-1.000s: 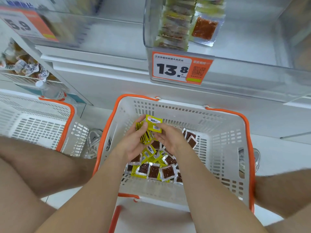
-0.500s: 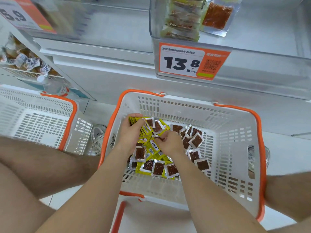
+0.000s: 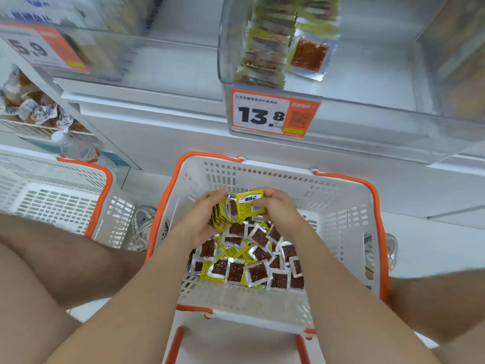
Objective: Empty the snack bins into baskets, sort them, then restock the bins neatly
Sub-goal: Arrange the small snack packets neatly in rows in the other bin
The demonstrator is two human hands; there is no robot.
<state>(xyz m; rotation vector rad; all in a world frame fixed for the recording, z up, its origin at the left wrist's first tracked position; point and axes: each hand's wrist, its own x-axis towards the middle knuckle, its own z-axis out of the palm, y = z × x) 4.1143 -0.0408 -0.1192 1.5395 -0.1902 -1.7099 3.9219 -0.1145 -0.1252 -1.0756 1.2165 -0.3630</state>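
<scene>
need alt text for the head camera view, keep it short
Seen from above, a person's left hand holds a stack of yellow snack packets and the right hand pinches a single packet beside it, over a white basket of loose packets. A clear bin with a 13.8 price tag sits above.

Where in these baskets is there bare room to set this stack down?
In the middle basket, bare floor runs along the right and near walls. The left basket has bare floor too. The loose packets crowd the centre.

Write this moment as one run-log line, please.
phase: sorting | left hand: holds stack of packets | right hand: pinches yellow packet beside stack | basket: loose packets heaped inside | bin: partly stocked
</scene>
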